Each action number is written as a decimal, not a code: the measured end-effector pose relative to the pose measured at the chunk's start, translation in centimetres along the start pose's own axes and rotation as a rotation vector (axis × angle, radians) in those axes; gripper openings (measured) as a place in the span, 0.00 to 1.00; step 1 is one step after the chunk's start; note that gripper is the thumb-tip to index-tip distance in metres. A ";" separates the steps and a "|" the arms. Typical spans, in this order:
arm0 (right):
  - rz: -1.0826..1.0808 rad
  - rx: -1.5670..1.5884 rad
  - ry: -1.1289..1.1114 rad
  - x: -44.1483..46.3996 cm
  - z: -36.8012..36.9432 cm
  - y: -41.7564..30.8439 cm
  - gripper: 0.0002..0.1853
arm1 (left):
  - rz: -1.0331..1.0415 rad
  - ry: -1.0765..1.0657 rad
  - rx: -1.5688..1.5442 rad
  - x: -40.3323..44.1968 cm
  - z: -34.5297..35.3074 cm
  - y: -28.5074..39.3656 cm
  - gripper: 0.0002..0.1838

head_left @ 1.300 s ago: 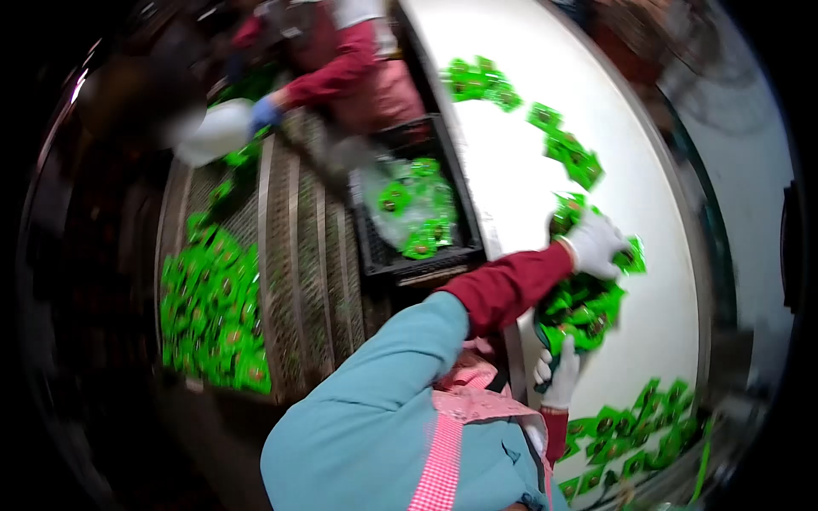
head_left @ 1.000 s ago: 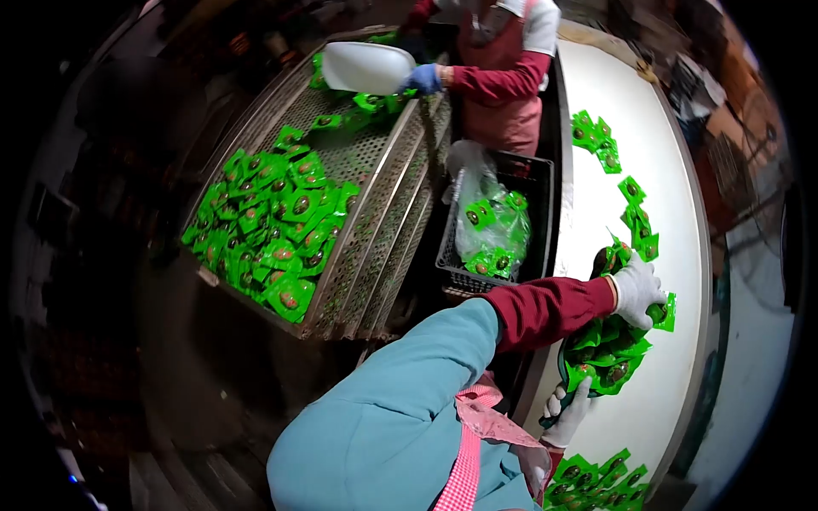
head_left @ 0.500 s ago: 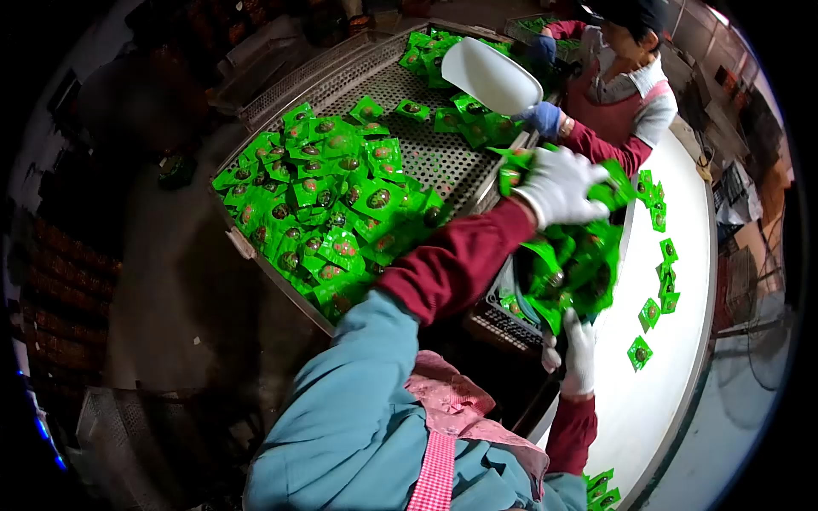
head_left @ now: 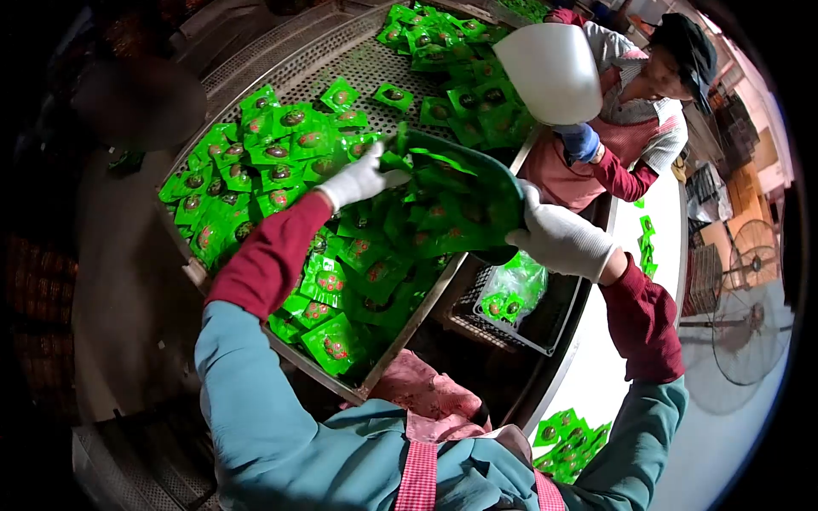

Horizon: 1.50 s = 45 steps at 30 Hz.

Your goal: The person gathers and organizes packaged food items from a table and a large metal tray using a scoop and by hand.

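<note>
Green, glossy plastic packets [head_left: 328, 342], each printed with dark or reddish round pictures, lie heaped in a perforated metal tray [head_left: 348, 70] and in a dark green, round-rimmed plastic scoop [head_left: 510, 182] tilted over it. The person's right hand [head_left: 564, 237], in a white knit glove, is clamped on the scoop's rim at its right side. The left hand [head_left: 361, 180], gloved alike, is at the scoop's opposite side among the packets; its fingers stand apart, and whether they press on any packet cannot be told.

Judging by how things lie, the scoop is only partly unloaded: a thick heap covers the tray's near end, many packets are still inside the scoop, and the border between the two piles is hard to make out. Toward the tray's far side, some perforated metal shows between looser packets. Other packets remain outside the tray: a cluster near the lower end of the long white surface [head_left: 588, 366], a few farther up it, and some with a clear plastic bag [head_left: 527, 279] in a black plastic crate [head_left: 470, 317].

Across the tray, a co-worker's blue-gloved hand [head_left: 580, 141] holds a broad white plastic scoop [head_left: 554, 72] above the far packets.
</note>
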State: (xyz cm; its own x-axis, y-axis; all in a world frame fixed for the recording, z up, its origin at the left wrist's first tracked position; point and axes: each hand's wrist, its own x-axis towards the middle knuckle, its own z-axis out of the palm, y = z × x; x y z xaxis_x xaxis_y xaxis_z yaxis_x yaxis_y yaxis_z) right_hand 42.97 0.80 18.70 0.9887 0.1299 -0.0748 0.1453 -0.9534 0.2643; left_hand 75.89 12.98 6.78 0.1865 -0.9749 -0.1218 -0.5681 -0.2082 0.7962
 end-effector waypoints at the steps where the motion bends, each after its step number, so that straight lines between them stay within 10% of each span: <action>1: 0.188 0.139 -0.144 1.1 -2.0 -0.9 0.33 | 0.016 0.082 0.043 -0.1 0.3 -2.0 0.52; 6: 0.397 -0.129 -0.167 3.3 -5.0 -3.9 0.25 | 0.092 0.327 0.105 -0.1 1.3 -4.4 0.50; 12: 0.633 -0.106 0.009 3.8 -0.8 -3.9 0.28 | 0.097 0.128 0.091 -0.7 3.0 -1.6 0.44; 22: 1.088 0.918 0.531 -9.9 8.2 -12.3 0.28 | 0.418 -0.233 0.923 -6.2 8.2 7.3 0.38; 28: 1.615 1.357 0.727 -16.3 12.7 -23.1 0.18 | 0.429 -0.009 0.816 -1.3 11.5 1.3 0.34; 34: 1.905 1.241 0.920 -20.4 14.5 -30.9 0.21 | 0.172 -0.645 0.985 0.8 8.0 11.2 0.26; 38: 1.952 1.607 1.152 -23.0 10.7 -32.9 0.18 | 0.502 0.111 0.874 3.9 11.0 13.1 0.27; 40: 1.904 1.970 1.190 -25.0 11.8 -34.1 0.17 | 0.487 0.157 0.937 5.0 14.8 13.5 0.31; 45: 2.252 1.666 1.136 -27.7 15.7 -39.7 0.17 | 0.357 0.088 1.207 5.5 19.1 13.1 0.25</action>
State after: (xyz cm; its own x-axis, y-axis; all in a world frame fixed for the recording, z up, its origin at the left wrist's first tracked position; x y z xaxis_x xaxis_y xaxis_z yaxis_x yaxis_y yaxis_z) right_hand 9.27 30.77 -4.78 -0.3390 -0.7387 -0.5826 0.1943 0.5509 -0.8116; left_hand 54.15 3.42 5.25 -0.1021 -0.9927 0.0644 -0.9577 0.0806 -0.2764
